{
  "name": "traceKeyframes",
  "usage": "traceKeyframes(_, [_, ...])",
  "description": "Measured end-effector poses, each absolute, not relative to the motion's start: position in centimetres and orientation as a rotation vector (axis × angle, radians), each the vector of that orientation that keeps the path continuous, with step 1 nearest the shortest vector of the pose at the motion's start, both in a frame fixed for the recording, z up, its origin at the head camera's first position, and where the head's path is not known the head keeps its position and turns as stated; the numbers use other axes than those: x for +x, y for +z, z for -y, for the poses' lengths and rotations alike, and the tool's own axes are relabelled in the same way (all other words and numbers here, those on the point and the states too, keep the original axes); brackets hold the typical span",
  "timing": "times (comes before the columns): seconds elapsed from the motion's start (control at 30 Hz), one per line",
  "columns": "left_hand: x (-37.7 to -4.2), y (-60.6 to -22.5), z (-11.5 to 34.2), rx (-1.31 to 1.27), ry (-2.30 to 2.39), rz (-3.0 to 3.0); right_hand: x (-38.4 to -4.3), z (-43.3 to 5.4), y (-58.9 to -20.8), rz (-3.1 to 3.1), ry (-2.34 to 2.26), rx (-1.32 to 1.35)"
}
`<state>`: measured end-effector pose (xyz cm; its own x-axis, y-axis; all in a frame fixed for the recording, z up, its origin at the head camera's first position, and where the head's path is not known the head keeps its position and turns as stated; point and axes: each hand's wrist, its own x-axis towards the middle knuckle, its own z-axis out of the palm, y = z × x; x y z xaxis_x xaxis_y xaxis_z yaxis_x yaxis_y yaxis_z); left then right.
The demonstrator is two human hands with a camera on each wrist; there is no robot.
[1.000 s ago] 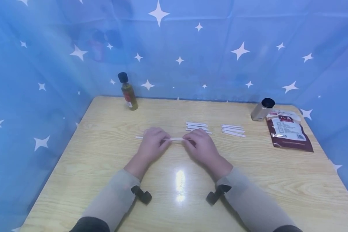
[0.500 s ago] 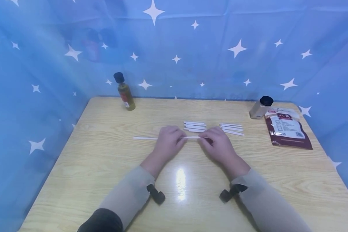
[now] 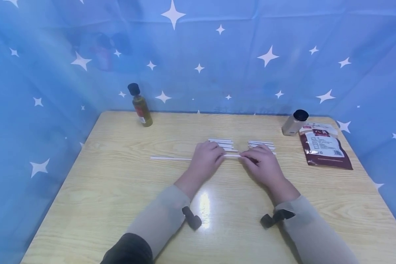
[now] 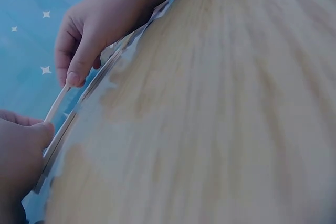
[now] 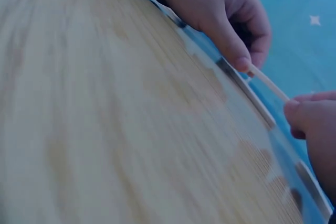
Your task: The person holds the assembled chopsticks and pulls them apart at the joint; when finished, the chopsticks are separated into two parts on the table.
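My left hand (image 3: 206, 157) and right hand (image 3: 262, 161) pinch a thin white stick (image 3: 232, 155) between thumbs and fingers, just above the table. In the left wrist view, the stick (image 4: 56, 103) spans the short gap from my left hand (image 4: 21, 153) to my right hand (image 4: 94, 40). Left of my left hand, a thin white line (image 3: 171, 158) lies on the wood. Whether it joins the held stick is hidden by that hand. Behind my hands are a left group of white sticks (image 3: 221, 141) and a right group (image 3: 260, 142), partly covered by my right hand.
A bottle with a dark cap (image 3: 142, 108) stands at the back left of the wooden table (image 3: 102, 190). At the back right are a black-lidded jar (image 3: 293, 124) and a maroon packet (image 3: 323, 146). A blue star-patterned curtain (image 3: 184, 47) surrounds the table.
Both hands have moved right along the same line, and more of the white line shows on the left. My right hand now covers part of the right stick group. The view shifted slightly.
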<state>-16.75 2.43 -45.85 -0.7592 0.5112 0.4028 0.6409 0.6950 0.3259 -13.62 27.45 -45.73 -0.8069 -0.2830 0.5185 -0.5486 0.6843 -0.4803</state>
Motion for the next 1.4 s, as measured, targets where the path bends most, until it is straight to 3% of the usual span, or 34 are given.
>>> traceKeyframes(0.37, [-17.1, -45.7, -4.6, -0.984, -0.606, 2.621, -13.0, -29.7, -45.9, 2.464, 0.881, 0.612])
traceKeyframes(1.4, [-16.1, -45.8, -4.0, -0.908, -0.941, 2.602, -12.9, -29.5, -45.8, 2.468, 0.964, 0.617])
